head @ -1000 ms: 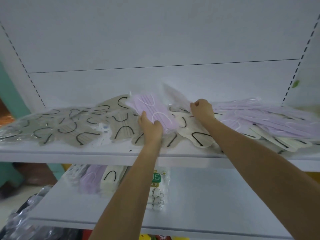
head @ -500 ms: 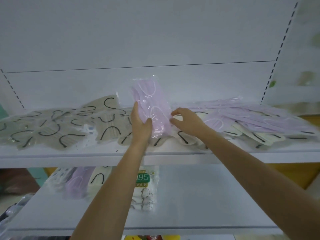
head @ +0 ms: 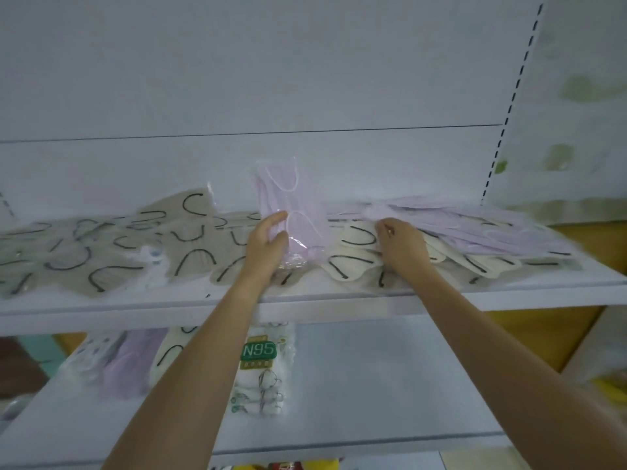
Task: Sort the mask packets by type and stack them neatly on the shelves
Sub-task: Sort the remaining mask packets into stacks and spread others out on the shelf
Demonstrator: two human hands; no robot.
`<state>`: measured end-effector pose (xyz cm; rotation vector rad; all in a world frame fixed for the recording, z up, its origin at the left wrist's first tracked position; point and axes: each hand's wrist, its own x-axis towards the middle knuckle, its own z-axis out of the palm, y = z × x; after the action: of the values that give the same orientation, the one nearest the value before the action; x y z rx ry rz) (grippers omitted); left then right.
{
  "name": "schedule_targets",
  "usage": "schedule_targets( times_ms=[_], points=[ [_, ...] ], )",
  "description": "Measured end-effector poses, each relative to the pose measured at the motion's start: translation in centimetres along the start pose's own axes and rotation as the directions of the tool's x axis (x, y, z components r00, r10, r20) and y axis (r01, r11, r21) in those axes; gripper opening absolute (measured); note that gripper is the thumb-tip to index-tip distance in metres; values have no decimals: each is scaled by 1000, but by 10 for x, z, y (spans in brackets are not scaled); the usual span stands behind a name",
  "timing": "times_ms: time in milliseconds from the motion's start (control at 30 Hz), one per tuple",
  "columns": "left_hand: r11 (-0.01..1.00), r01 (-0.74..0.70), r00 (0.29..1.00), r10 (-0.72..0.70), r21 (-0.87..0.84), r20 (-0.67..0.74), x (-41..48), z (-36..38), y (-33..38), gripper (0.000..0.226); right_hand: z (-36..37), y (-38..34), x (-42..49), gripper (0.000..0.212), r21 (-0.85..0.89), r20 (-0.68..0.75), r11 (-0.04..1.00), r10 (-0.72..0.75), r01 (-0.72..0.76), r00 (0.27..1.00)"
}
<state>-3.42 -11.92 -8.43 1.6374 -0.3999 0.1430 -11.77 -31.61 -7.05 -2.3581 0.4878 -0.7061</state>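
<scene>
**Upper shelf** (head: 305, 301): white metal, front lip toward the camera. Contents, left to right:
- grey-beige packets (head: 84, 256): black ear loops, spread loose and overlapping across the left half.
- cream packets (head: 356, 262): black ear loops, centre to right, partly under the next lot.
- lilac pile (head: 492, 228): flat pleated masks in clear wrap, fanned over the cream packets at the right end.

**Lilac packet** (head: 291, 198): one item, held upright above the middle of the upper shelf. Its crumpled lower end hangs just over the cream packets.

**Left hand** (head: 268, 242): fingers and thumb are closed on the lower left edge of the lilac packet and carry it.

**Right hand** (head: 403, 247): lies over the cream packets. The fingertips are curled at the near left corner of the lilac pile (whether they pinch a wrapper there or only touch it cannot be told).

**Lower shelf** (head: 373, 385): white. Contents grouped at its left, left to right:
- white patterned packets (head: 86, 359).
- lilac lot (head: 127, 361).
- cream lot (head: 169, 354): black loops.
- N95 stack (head: 259, 368): green label, partly behind the left forearm.

**Slotted upright** (head: 509, 106): white, at the right of the back panel, above the lilac pile.
</scene>
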Motion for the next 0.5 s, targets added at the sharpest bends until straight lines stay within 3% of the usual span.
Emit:
schedule_targets(
  times_ms=[100, 200, 300, 367, 500],
  points=[
    [999, 30, 999, -31, -41, -11, -1, 1, 3, 36, 5, -18, -7, 30, 281, -33, 943, -174, 176, 984],
    [998, 50, 999, -50, -31, -4, 0, 3, 10, 31, 22, -27, -12, 29, 169, 136, 874, -478, 455, 868],
    [1000, 13, 999, -13, -11, 31, -3, 3, 8, 35, 36, -25, -12, 32, 82, 320, 822, -557, 563, 766],
    [1000, -14, 1000, 14, 0, 23, -3, -1, 3, 40, 37, -28, -13, 36, 113, 342, 830, -549, 547, 762],
    [992, -120, 993, 121, -49, 14, -10, -3, 9, 63, 28, -41, -10, 72, 254, 227, 943, -274, 214, 935]
  ],
)
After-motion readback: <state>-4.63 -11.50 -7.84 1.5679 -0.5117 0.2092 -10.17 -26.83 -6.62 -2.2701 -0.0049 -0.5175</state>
